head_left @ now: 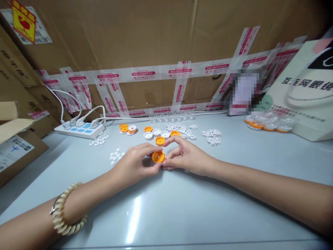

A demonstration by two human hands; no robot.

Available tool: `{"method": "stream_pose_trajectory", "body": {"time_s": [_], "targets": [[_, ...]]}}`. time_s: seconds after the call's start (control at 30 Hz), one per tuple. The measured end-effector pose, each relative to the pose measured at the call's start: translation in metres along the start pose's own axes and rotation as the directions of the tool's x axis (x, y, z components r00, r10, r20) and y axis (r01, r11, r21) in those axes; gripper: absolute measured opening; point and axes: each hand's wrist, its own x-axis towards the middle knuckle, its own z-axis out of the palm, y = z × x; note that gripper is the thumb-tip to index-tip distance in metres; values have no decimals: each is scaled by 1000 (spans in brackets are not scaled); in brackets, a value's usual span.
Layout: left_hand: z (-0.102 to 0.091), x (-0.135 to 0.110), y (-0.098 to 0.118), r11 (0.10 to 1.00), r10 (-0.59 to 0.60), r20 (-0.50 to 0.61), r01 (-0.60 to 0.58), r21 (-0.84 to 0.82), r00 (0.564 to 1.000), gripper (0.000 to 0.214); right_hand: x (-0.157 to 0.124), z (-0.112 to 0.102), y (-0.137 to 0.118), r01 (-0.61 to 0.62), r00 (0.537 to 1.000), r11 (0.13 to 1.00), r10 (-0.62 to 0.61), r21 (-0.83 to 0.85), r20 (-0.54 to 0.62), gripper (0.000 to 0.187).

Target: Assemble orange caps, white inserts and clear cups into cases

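A small round orange plastic cup point(158, 157) with a raised inner rim is held just above the table, its open side facing up toward me. My left hand point(139, 160) pinches it from the left, thumb low and index finger at the upper edge. From the right, my right hand point(186, 155) grips the same cup, thumb and curled fingers at its side and the index finger arched above. A sliver of white shows at the cup's right edge, mostly hidden by the fingers. Just behind sits another orange cup point(160, 140), near white cups point(148, 135).
White cut-out pieces point(212, 133), small white discs point(116, 156) and clear cylinders point(171, 117) lie beyond my hands. Orange-based domes point(269, 122) stand right, by a paper bag point(307, 93). A power strip point(80, 129) and cartons point(156, 41) border the table.
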Motion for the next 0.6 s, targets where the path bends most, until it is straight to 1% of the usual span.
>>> {"method": "stream_pose_trajectory", "body": {"time_s": [0.07, 0.13, 0.17, 0.2, 0.23, 0.27, 0.3, 0.33, 0.37, 0.4, 0.43, 0.5, 0.6], "targets": [[1, -1, 1, 1000, -13, 16, 12, 29, 1000, 25, -2, -2, -8, 45, 999, 989, -44, -144, 9, 37], [2, -2, 2, 997, -21, 38, 18, 78, 999, 23, -3, -12, -21, 87, 995, 942, -95, -325, -9, 30], [2, -2, 2, 994, -26, 45, 22, 103, 999, 23, -2, -22, -28, 100, 990, 909, -133, -404, -54, 27], [3, -2, 2, 992, -31, 47, 25, 125, 998, 23, -1, -34, -35, 93, 975, 871, -178, -482, -134, 26], [3, -2, 2, 990, -34, 44, 28, 141, 998, 23, 1, -49, -41, 92, 937, 824, -262, -559, -232, 26], [4, -2, 1, 988, -37, 43, 30, 152, 998, 24, 4, -66, -45, 77, 877, 770, -354, -634, -324, 27], [4, -2, 1, 987, -37, 40, 30, 161, 999, 24, 7, -83, -47, 41, 832, 723, -407, -689, -377, 28], [5, -2, 1, 986, -35, 37, 28, 167, 999, 25, 10, -99, -48, -13, 821, 682, -410, -731, -397, 29], [5, -2, 1, 985, -32, 34, 26, 171, 999, 26, 14, -113, -46, -80, 832, 631, -384, -772, -400, 28], [5, -2, 0, 985, -29, 33, 23, 171, 999, 27, 17, -125, -44, -137, 859, 582, -333, -802, -389, 27], [6, -2, 0, 986, -27, 31, 22, 167, 999, 29, 20, -134, -40, -177, 871, 556, -295, -812, -392, 28], [7, -2, 0, 989, -33, 25, 29, 146, 999, 33, 25, -143, -30, -182, 896, 544, -251, -819, -366, 29], [8, -3, 0, 993, -52, 21, 49, 112, 998, 35, 32, -141, -18, -157, 909, 568, -236, -808, -343, 24]]}}
